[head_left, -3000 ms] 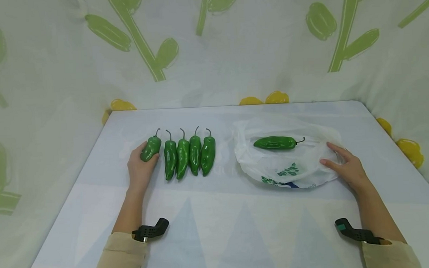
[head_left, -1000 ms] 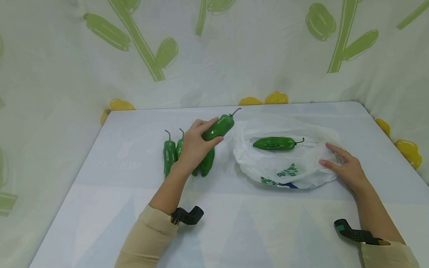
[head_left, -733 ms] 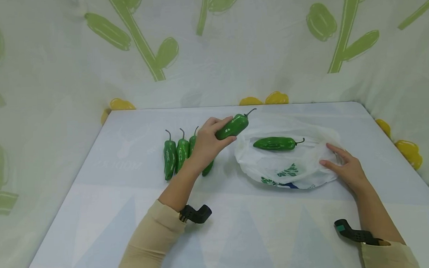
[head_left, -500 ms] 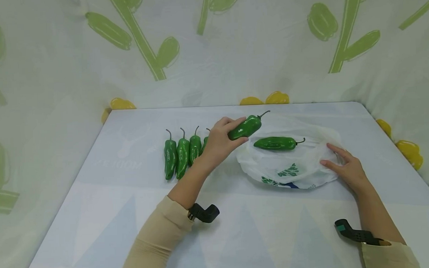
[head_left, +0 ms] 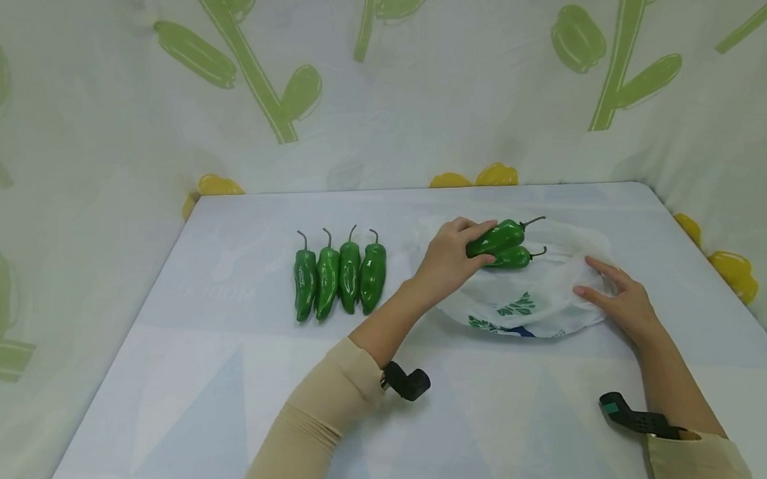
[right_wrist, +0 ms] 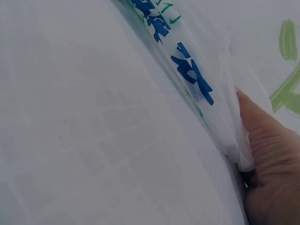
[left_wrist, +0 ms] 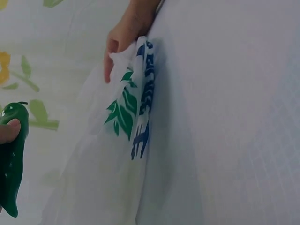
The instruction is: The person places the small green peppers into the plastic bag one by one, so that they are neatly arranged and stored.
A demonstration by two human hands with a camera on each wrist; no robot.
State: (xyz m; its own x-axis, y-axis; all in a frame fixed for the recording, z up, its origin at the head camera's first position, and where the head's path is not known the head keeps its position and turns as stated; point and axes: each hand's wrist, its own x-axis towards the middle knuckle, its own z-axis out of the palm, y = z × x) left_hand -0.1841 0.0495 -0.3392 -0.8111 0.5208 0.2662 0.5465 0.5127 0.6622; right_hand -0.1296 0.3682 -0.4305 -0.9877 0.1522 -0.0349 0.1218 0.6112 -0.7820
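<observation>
My left hand holds a glossy green pepper by its tip end, thumb and fingers around it, stem toward the right. It is over a white plastic bag with green and blue print. Just below it in the head view, a second green pepper lies in the bag, its left part hidden by my left hand. My right hand grips the bag's right rim, and the right wrist view shows the thumb against the plastic. In the left wrist view the held pepper appears at the left edge.
Several green peppers lie side by side left of the bag, stems pointing away. The white table has pale blue triangles. A curtain with plant prints hangs behind and at both sides. Each wrist wears a black camera.
My left hand has carried the pepper from the far left of the row, rightward across the other peppers, to above the bag. My right hand has stayed at the bag's rim.
</observation>
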